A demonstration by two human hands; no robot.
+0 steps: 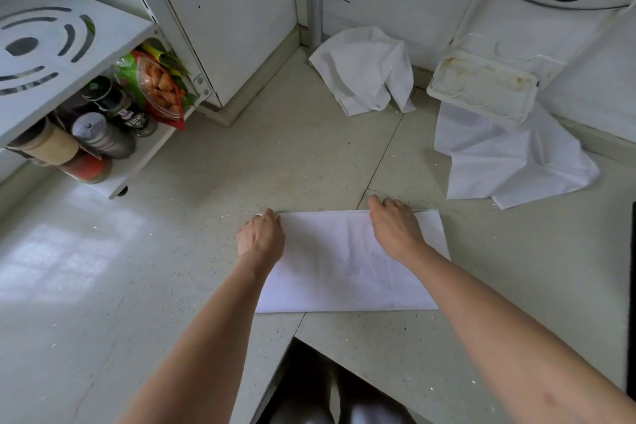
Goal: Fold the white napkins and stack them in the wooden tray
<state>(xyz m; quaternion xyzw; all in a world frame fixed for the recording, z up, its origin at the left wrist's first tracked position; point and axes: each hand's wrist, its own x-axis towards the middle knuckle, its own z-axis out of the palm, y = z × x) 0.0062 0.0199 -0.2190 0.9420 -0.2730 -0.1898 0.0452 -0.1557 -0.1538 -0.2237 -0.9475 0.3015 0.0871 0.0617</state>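
The left hand (261, 237) pinches the far left corner of the folded napkin (347, 272) lying on the near counter (172, 251); the right hand (395, 231) presses fingers-down along its far edge. Two crumpled napkins (364, 70) lie farther right.

White napkins on the speckled counter

One folded napkin (347, 265) lies flat, a smooth rectangle. Far behind it, a crumpled napkin (364, 70) sits bunched up. Behind it to the right, a wrinkled napkin (509, 162) lies partly under a white tray (481, 86).
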